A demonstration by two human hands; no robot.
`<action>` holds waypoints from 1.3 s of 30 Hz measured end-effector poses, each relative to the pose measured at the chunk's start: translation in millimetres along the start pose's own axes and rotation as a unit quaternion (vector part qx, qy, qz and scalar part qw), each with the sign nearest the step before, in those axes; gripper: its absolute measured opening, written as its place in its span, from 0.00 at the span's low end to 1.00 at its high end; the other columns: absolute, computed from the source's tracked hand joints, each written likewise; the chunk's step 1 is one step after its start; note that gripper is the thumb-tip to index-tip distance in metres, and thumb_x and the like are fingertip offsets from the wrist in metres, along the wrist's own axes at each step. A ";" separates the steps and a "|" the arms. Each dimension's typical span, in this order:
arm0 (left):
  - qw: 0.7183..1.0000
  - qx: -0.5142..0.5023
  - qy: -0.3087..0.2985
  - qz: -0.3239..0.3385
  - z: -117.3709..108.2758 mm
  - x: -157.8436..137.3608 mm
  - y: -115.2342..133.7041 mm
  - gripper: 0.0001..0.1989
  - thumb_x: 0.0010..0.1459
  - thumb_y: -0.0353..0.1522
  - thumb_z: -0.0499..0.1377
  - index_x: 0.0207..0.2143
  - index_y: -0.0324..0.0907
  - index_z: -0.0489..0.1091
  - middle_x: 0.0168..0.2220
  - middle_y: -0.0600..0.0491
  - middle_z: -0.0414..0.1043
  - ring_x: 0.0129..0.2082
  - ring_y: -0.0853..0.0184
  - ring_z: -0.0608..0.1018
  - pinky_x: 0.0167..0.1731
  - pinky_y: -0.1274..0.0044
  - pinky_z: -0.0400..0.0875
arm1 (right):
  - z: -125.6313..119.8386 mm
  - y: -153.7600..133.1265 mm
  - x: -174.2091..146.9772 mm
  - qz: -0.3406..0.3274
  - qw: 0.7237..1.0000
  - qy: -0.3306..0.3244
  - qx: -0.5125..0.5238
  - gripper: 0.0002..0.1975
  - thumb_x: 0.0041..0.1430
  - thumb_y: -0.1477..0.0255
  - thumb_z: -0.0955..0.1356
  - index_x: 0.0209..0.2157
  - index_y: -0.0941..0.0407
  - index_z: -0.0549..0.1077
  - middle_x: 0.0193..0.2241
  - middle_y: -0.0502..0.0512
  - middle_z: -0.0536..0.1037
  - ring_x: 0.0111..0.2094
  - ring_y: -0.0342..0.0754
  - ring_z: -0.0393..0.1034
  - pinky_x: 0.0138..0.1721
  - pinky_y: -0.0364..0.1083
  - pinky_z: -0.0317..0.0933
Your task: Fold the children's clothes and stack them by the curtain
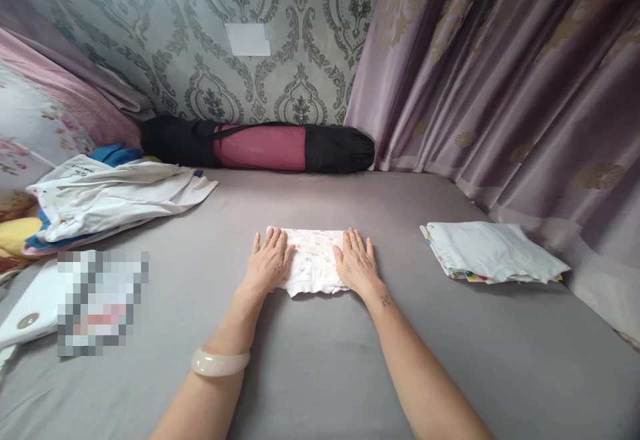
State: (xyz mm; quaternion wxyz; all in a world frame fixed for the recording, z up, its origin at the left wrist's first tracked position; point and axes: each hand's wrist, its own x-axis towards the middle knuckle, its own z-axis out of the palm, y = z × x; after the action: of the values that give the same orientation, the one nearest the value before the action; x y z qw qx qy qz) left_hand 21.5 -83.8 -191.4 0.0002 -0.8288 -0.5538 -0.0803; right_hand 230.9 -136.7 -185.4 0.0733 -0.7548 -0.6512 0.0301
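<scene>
A small white garment [314,260] with a pale printed pattern lies folded into a rectangle on the grey bed sheet [310,367]. Its near edge is wavy, like a ruffle or a gathered hem. My left hand [270,260] rests flat on its left end, fingers stretched out and pointing away from me. On the right end my right hand [357,260] lies flat too, fingers extended. Neither hand grips the cloth. The garment's two side edges are partly hidden under my hands.
To the right sits a stack of folded clothes [495,250], a pale piece on top. Loose white clothes [125,193] are heaped at the left, behind a white device [37,300] and a pixelated item [107,307]. A long black-and-red bag [260,147] lies along the wall, beside the purple curtain [450,80].
</scene>
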 end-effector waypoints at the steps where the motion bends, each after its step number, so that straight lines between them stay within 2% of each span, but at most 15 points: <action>1: 1.000 0.001 -0.004 -0.001 1.3 0.0 0.3 0.27 0.68 0.39 0.38 0.62 0.36 0.59 0.66 0.42 0.56 0.67 0.55 0.55 0.65 0.56 0.44 | 1.1 0.2 -0.2 0.001 1.000 -0.002 0.000 0.32 0.70 0.62 0.49 0.66 0.68 0.52 0.67 0.65 0.50 0.68 0.56 0.42 0.67 0.58 0.31; 10: 1.000 -0.009 0.002 -0.008 0.6 -0.4 0.6 0.27 0.68 0.38 0.39 0.62 0.37 0.59 0.65 0.42 0.57 0.67 0.54 0.55 0.65 0.53 0.43 | -2.5 0.5 -0.1 0.003 1.000 -0.018 0.000 0.32 0.70 0.62 0.49 0.66 0.68 0.51 0.67 0.64 0.50 0.68 0.55 0.41 0.66 0.58 0.29; 18: 0.998 -0.008 0.051 0.028 4.4 -1.5 20.1 0.28 0.68 0.39 0.40 0.62 0.33 0.60 0.64 0.39 0.59 0.67 0.53 0.57 0.66 0.56 0.42 | -4.1 -19.2 -3.6 -0.039 0.998 0.040 -0.001 0.30 0.70 0.64 0.50 0.65 0.70 0.54 0.66 0.68 0.53 0.68 0.56 0.43 0.66 0.57 0.28; 27: 0.999 -0.028 0.007 0.031 7.5 -2.6 30.2 0.27 0.68 0.40 0.41 0.62 0.35 0.59 0.65 0.40 0.57 0.67 0.53 0.56 0.64 0.57 0.47 | 5.3 -21.8 -2.5 -0.026 0.999 0.000 0.024 0.30 0.69 0.64 0.50 0.66 0.67 0.53 0.68 0.64 0.51 0.69 0.54 0.40 0.67 0.55 0.31; 31: 0.995 -0.084 0.035 0.030 8.4 0.2 25.4 0.24 0.66 0.39 0.46 0.59 0.38 0.62 0.63 0.41 0.61 0.65 0.54 0.59 0.63 0.57 0.50 | 3.7 -21.1 -1.5 -0.020 0.999 -0.012 0.025 0.30 0.69 0.65 0.51 0.66 0.67 0.52 0.68 0.63 0.50 0.69 0.53 0.39 0.67 0.55 0.31; 33: 0.985 -0.157 0.073 0.026 7.7 3.4 21.2 0.20 0.65 0.37 0.48 0.55 0.40 0.66 0.59 0.42 0.66 0.62 0.56 0.65 0.61 0.61 0.56 | 0.6 -23.6 -0.9 -0.011 0.999 -0.023 0.024 0.30 0.69 0.65 0.51 0.66 0.67 0.52 0.68 0.64 0.50 0.69 0.54 0.39 0.67 0.56 0.31; 35: 0.959 -0.256 0.117 -0.012 5.3 7.0 16.8 0.17 0.64 0.35 0.48 0.50 0.41 0.69 0.52 0.44 0.73 0.54 0.59 0.73 0.56 0.66 0.65 | -3.2 -29.6 -0.2 -0.005 0.999 -0.034 0.025 0.30 0.69 0.66 0.51 0.66 0.67 0.52 0.68 0.64 0.49 0.69 0.55 0.38 0.66 0.57 0.31; 39: 0.874 -0.427 0.190 -0.135 -1.8 11.6 9.4 0.14 0.62 0.37 0.50 0.38 0.42 0.73 0.37 0.49 0.78 0.39 0.64 0.78 0.43 0.73 0.71 | -6.0 -49.7 1.3 -0.024 0.998 -0.045 0.045 0.31 0.69 0.65 0.50 0.66 0.68 0.51 0.68 0.65 0.48 0.69 0.55 0.37 0.66 0.57 0.31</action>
State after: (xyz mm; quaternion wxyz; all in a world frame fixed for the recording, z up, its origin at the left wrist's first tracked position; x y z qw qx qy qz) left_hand 34.3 -77.0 -187.3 -0.2594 -0.6345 -0.5611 -0.4639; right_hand 183.3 -128.9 -171.9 0.0781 -0.7326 -0.6700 0.0913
